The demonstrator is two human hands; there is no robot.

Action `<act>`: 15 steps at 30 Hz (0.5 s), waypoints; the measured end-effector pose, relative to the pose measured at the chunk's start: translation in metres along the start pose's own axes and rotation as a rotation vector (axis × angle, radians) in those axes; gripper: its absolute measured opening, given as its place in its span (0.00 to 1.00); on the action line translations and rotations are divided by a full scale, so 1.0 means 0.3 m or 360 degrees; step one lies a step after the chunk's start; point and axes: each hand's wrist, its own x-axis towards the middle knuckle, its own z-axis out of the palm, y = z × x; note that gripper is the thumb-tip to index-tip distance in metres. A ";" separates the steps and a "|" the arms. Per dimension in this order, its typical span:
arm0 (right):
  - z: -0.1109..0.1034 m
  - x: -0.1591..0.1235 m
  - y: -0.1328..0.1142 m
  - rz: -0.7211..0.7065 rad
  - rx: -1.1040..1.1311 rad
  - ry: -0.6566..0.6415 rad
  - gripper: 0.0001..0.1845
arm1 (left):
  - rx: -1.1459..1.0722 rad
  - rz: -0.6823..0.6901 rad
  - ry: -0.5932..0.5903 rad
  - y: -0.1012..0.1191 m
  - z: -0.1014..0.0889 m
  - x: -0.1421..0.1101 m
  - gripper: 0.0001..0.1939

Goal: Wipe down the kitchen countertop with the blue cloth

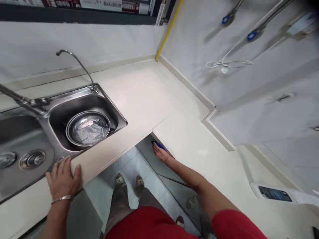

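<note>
My left hand (65, 179) lies flat on the counter's front edge by the sink, fingers spread, with a bracelet at the wrist. My right hand (161, 153) reaches below the edge of the right-hand counter, beside the glossy grey cabinet front (149, 156). Under its fingers is a blue cloth (159, 145), mostly hidden, pressed toward the panel. A steel double sink (119, 122) is set in the counter on the left. In its right basin sits a round metal pan (72, 137) with water and something shiny inside.
A thin curved tap (77, 59) and a thicker faucet (22, 99) rise behind the sink. Pale countertop (149, 89) turns the corner to the right. A phone (274, 194) lies at far right. A yellow pipe (169, 30) runs up the corner; a white cable (224, 63) hangs on the wall.
</note>
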 end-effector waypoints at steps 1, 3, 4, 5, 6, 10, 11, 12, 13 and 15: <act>0.031 0.020 0.020 0.0025 0.0037 0.0037 0.32 | 0.0018 -0.0046 0.0023 0.015 -0.007 -0.009 0.33; 0.093 0.030 0.057 0.0082 0.0138 0.0100 0.35 | 0.0046 -0.0057 0.0062 0.041 -0.016 -0.022 0.33; 0.122 0.015 0.074 0.0113 0.0192 0.0125 0.35 | 0.0064 -0.0029 0.0074 0.050 -0.016 -0.027 0.34; 0.150 -0.012 0.089 0.0144 0.0246 0.0141 0.35 | 0.0083 0.0006 0.0086 0.056 -0.015 -0.031 0.35; 0.175 -0.051 0.101 0.0173 0.0300 0.0149 0.35 | 0.0096 0.0028 0.0112 0.059 -0.012 -0.034 0.35; 0.255 -0.248 0.120 0.0309 0.0514 0.0172 0.31 | 0.0078 0.0018 0.0218 0.051 0.003 -0.039 0.32; 0.271 -0.291 0.117 0.0352 0.0572 0.0188 0.29 | 0.0068 0.0021 0.0221 0.048 0.005 -0.040 0.32; 0.285 -0.325 0.114 0.0401 0.0633 0.0210 0.27 | 0.0062 0.0032 0.0215 0.047 0.006 -0.040 0.32; 0.300 -0.350 0.109 0.0455 0.0698 0.0236 0.25 | 0.0062 0.0043 0.0201 0.047 0.007 -0.041 0.32; 0.331 -0.365 0.096 0.0588 0.0837 0.0296 0.22 | 0.0076 0.0041 0.0183 0.052 0.007 -0.043 0.33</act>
